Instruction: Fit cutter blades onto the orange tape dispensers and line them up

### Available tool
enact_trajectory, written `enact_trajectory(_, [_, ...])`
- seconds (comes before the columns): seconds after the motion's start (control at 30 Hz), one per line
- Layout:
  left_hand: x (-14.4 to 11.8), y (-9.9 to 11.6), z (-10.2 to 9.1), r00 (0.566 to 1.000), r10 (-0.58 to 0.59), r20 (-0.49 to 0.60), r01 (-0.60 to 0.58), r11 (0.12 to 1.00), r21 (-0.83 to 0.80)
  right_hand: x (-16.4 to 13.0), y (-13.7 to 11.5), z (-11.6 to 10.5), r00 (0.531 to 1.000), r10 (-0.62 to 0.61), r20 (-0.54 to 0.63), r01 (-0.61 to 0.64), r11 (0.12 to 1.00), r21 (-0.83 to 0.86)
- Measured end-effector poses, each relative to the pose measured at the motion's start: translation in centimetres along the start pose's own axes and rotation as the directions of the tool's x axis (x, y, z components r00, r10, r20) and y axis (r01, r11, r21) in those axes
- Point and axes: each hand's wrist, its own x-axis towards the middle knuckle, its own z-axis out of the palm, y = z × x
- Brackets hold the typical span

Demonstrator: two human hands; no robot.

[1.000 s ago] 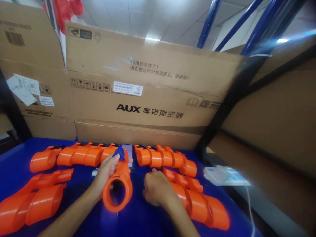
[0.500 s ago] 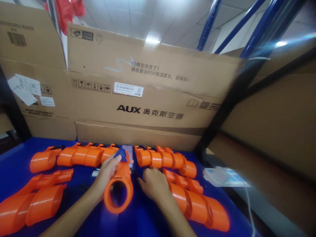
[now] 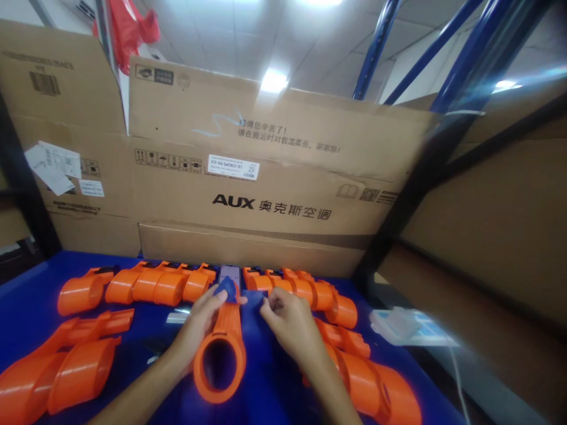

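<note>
My left hand [image 3: 199, 327] grips an orange plastic tube [image 3: 222, 354] with its open round end toward me. Its thumb presses a small blue piece [image 3: 225, 289] at the tube's far end. My right hand [image 3: 290, 324] hovers just to the right of that end with its fingers pinched together; whether it holds anything small is not clear. Both hands are over the blue table [image 3: 261, 389].
Rows of orange tube parts lie at the back left [image 3: 142, 284], back right [image 3: 305, 290], front left [image 3: 62, 369] and front right [image 3: 367, 383]. A phone [image 3: 229, 274] lies between the back rows. Large cardboard boxes [image 3: 266, 177] wall the back. A white packet [image 3: 403, 324] is at right.
My right hand lifted off the table and moved forward and left toward the tube's far end, fingers now pinched. The left hand and tube shifted slightly.
</note>
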Motion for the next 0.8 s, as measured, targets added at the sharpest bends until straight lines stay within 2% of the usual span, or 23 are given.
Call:
enact_trajectory(0.03, [0.0,-0.2,-0.1,1.000,0.011,0.006,-0.011,1.000,0.005,0.0,0.0,0.2,1.000,0.003,-0.018,0.000,0.987,0.158])
enact_trajectory(0.1, [0.0,-0.3,-0.2,0.998,0.050,0.033,-0.051,0.998,0.025,-0.1,-0.2,0.8,0.999,0.019,-0.036,-0.002,0.909,0.418])
enact_trajectory(0.17, [0.0,-0.2,-0.2,0.997,0.054,0.059,-0.055,0.998,0.021,0.0,-0.5,1.3,0.998,0.040,-0.043,-0.007,0.816,0.578])
enact_trajectory(0.23, [-0.1,0.1,-0.1,0.996,0.023,0.089,-0.022,1.000,-0.010,0.1,-1.0,1.6,0.998,0.055,-0.036,-0.018,0.748,0.664])
enact_trajectory(0.5, [0.3,0.6,-0.2,0.991,0.022,0.135,-0.013,0.998,-0.068,-0.5,-1.8,2.3,0.992,0.050,0.116,-0.120,0.655,0.746])
enact_trajectory(0.57, [0.4,0.6,-0.3,0.990,0.023,0.137,-0.014,0.998,-0.068,-0.7,-1.8,2.4,0.990,0.057,0.129,-0.134,0.666,0.734])
enact_trajectory(0.67, [0.5,0.6,-0.5,0.992,0.022,0.124,-0.014,0.998,-0.067,-0.7,-1.8,2.4,0.992,0.023,0.127,-0.106,0.704,0.702])
enact_trajectory(0.8, [0.6,0.5,-0.7,0.993,0.007,0.114,0.000,0.998,-0.062,-0.6,-2.1,2.6,0.995,-0.070,0.067,0.006,0.732,0.681])
